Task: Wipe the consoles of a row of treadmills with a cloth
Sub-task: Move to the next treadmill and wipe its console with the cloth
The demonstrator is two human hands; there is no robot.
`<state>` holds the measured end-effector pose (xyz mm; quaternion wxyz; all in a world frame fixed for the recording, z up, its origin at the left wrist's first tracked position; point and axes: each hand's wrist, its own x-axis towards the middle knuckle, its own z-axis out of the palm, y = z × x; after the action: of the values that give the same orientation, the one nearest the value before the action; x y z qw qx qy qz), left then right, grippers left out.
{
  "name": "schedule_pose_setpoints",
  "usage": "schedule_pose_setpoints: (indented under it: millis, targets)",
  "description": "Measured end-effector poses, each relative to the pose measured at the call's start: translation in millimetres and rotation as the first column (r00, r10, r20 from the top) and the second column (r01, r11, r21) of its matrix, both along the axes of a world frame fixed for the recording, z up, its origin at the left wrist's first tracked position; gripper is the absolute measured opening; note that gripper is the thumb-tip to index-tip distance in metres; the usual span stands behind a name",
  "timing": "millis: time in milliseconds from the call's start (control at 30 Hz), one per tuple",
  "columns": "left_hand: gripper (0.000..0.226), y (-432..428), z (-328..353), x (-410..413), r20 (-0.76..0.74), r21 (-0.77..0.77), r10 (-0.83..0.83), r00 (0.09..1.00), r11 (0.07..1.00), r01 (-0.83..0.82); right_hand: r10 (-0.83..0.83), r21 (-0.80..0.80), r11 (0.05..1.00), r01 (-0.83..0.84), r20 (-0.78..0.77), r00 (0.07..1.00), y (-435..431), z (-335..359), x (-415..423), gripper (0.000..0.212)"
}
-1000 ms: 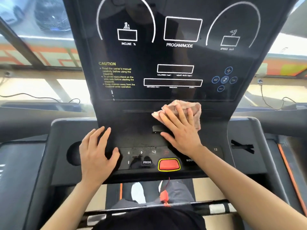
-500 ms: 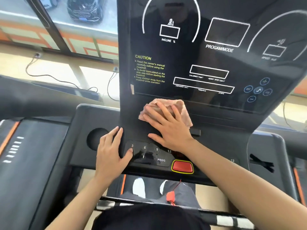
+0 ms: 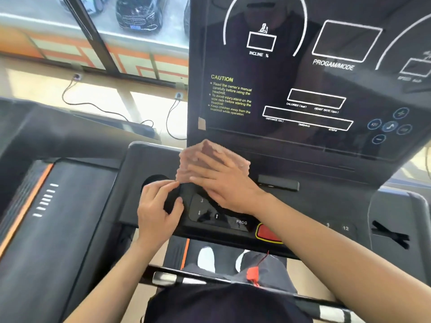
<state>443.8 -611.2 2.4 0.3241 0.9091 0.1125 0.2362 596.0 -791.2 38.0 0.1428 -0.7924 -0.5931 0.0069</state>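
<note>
Cloth [image 3: 211, 153] lies under right hand [image 3: 224, 183], apparently flat.

Black treadmill console [image 3: 303, 197]; pink cloth [image 3: 210, 151] flat on it, both hands on top

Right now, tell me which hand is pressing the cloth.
The right hand, flat on the pink cloth; the left hand grips the console's lower left edge.
</note>
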Motion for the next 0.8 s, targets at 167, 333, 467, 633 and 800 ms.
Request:
schedule_pose_setpoints:
  millis: [167,333,467,633,800]
  targets:
    - [0.026,11.4,15.1,37.8,0.076,0.351,-0.333,0.94,0.891,0.287,-0.387,0.324,0.857,0.4,-0.106,0.916,-77.1,-3.8,-28.3,0.024]
    - [0.05,19.4,23.3,81.1,-0.209,0.508,-0.653,0.728,0.564,0.652,-0.781,0.193,0.563,0.804,-0.194,0.594,-155.9,-17.2,-49.9,0.033]
    - [0.07,26.5,20.0,107.6,-0.543,0.53,-0.615,0.571,0.276,0.802,-0.902,0.072,0.381,0.922,-0.19,0.387,-192.8,-24.2,-66.5,0.056]
    - [0.079,13.8,4.9,93.8,-0.595,0.48,-0.556,0.58,0.333,0.812,-0.979,-0.07,0.158,0.985,-0.144,0.147,-219.7,-30.5,-88.9,0.073]
    - [0.08,-7.9,3.0,83.4,-0.604,0.437,-0.541,0.586,0.39,0.811,-0.981,-0.112,0.118,0.987,-0.164,0.098,-238.6,-35.7,-104.5,0.074]
